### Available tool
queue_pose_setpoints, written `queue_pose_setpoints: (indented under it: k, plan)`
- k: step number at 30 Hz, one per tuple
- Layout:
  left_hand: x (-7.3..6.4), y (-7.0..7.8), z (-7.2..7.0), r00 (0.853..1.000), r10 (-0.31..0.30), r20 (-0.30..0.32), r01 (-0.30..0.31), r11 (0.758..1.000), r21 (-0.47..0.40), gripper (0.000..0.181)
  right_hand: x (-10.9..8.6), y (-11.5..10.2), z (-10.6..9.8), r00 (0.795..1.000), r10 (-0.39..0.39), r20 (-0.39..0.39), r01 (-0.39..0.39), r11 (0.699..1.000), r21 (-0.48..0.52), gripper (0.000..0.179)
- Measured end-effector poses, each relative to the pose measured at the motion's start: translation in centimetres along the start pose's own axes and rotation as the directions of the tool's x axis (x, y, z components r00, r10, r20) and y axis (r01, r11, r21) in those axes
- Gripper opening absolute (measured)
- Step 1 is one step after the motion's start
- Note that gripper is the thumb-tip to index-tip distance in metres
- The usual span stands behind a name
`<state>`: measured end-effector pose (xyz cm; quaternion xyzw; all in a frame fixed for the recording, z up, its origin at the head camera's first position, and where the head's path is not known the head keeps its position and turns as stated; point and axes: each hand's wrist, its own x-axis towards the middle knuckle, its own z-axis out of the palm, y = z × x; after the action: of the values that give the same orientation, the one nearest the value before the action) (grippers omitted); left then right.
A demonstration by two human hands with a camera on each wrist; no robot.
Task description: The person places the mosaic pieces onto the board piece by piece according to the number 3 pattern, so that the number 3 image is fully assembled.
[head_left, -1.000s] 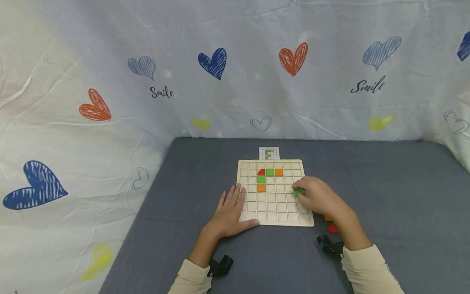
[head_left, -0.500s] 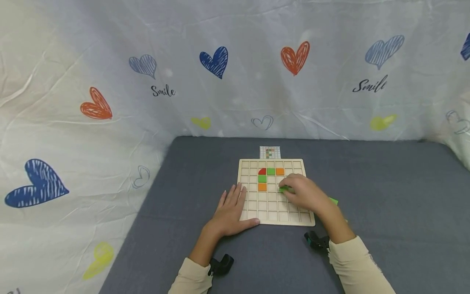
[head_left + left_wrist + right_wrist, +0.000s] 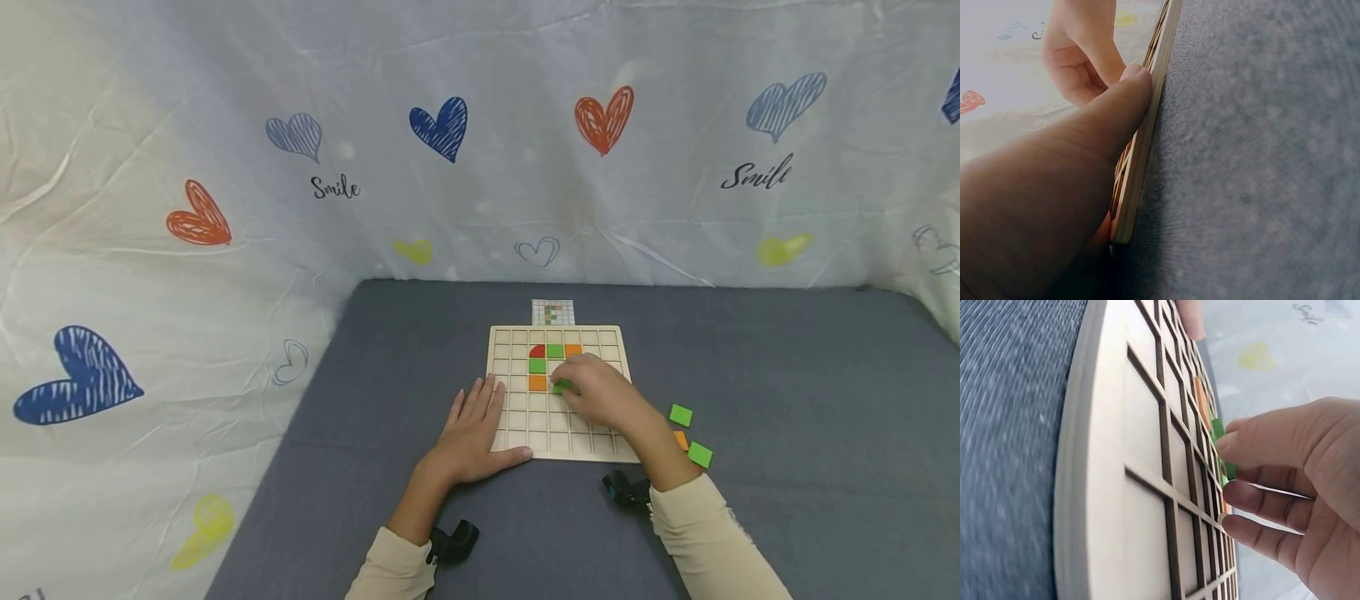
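The right hand (image 3: 606,392) pinches a green tile (image 3: 561,387) at the lower orange tile's (image 3: 537,382) three o'clock, seemingly just over the board (image 3: 557,423); the left hand (image 3: 474,432), fingers straight, touches its eight-o'clock edge.

Left grip (image 3: 471,437) flat with thumb out sideways, right grip (image 3: 600,390) pinching.

One left hand (image 3: 472,437), one right hand (image 3: 603,393), one gridded board (image 3: 517,422), one printed card (image 3: 552,312) and two wrist devices (image 3: 454,543). The board bears two green tiles (image 3: 537,365), two orange tiles (image 3: 537,382) and one red tile (image 3: 537,352); one green piece (image 3: 561,387) is pinched; two green squares (image 3: 680,415) and one orange square (image 3: 680,440) lie loose.
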<state>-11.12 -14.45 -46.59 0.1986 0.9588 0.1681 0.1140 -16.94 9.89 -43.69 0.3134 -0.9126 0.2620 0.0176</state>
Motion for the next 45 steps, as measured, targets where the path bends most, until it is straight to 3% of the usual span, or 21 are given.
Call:
queue_pose_setpoints:
  k: [17, 22, 26, 32, 39, 45]
  plan:
    - [0.0, 0.0, 0.1, 1.0, 0.017, -0.015, -0.017, 1.0, -0.004, 0.108, 0.7, -0.1, 0.8, 0.999, 0.031, -0.018, -0.031, 1.0, 0.0, 0.023]
    - [0.0, 0.0, 0.1, 1.0, 0.015, -0.018, -0.015, 1.0, -0.005, 0.108, 0.2, -0.5, 1.0, 0.999, 0.0, -0.04, -0.001, 1.0, -0.029, 0.02]
    - [0.0, 0.1, 0.1, 1.0, 0.007, -0.013, -0.007, 1.0, 0.012, 0.108, -0.9, -1.3, 1.3, 0.999, -0.036, -0.039, 0.031, 0.991, -0.132, 0.022]
    - [0.0, 0.2, 0.0, 1.0, 0.002, -0.016, -0.001, 1.0, 0.013, 0.109, -2.8, -2.3, 1.4, 0.999, 0.006, 0.034, 0.002, 0.975, -0.22, 0.044]
    - [-0.2, 0.2, 0.1, 1.0, -0.003, -0.009, 0.003, 1.0, 0.0, 0.108, -5.4, -2.0, 0.6, 0.999, -0.011, 0.036, 0.017, 0.988, -0.156, 0.039]
    - [-0.1, 0.1, 0.1, 1.0, 0.005, -0.021, -0.005, 1.0, -0.01, 0.107, -7.9, -0.8, -0.7, 1.0, -0.018, -0.016, 0.016, 0.994, -0.111, 0.037]
